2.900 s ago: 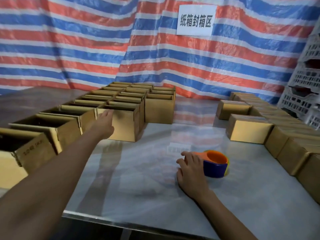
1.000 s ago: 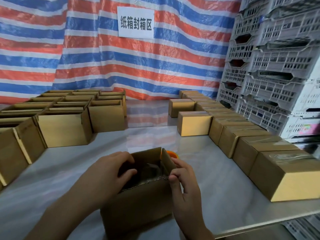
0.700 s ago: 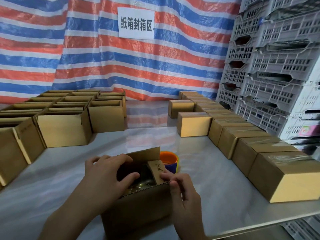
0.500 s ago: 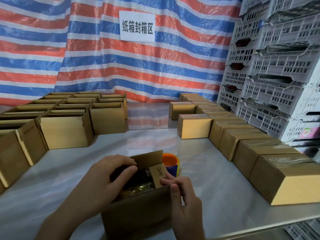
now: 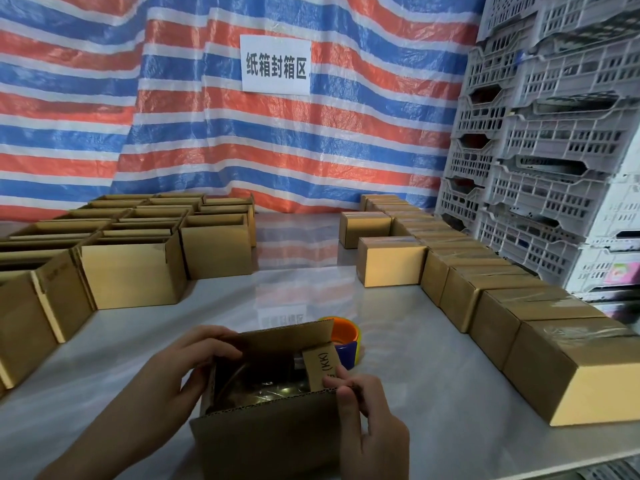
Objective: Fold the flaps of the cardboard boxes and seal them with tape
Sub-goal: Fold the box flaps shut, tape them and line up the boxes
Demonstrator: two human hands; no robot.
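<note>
An open cardboard box (image 5: 263, 441) stands right in front of me on the steel table (image 5: 433, 368). My left hand (image 5: 176, 372) holds its left side, fingers curled over the far flap. My right hand (image 5: 367, 414) pinches the small right flap marked "(KK)", which leans inward over the opening. Something shiny lies inside the box. Just behind the box sits the orange and blue tape dispenser (image 5: 343, 337), partly hidden by the far flap.
Several open boxes (image 5: 135, 275) stand in rows on the left. Sealed boxes (image 5: 581, 368) line the right side, with the nearest close to the table's front edge. Grey plastic crates (image 5: 554, 140) are stacked at the right, and a striped tarp hangs behind.
My left hand fetched a box from the left rows and set it in front of me. Over the last second the right flap has tipped inward and the far flap has come forward.
</note>
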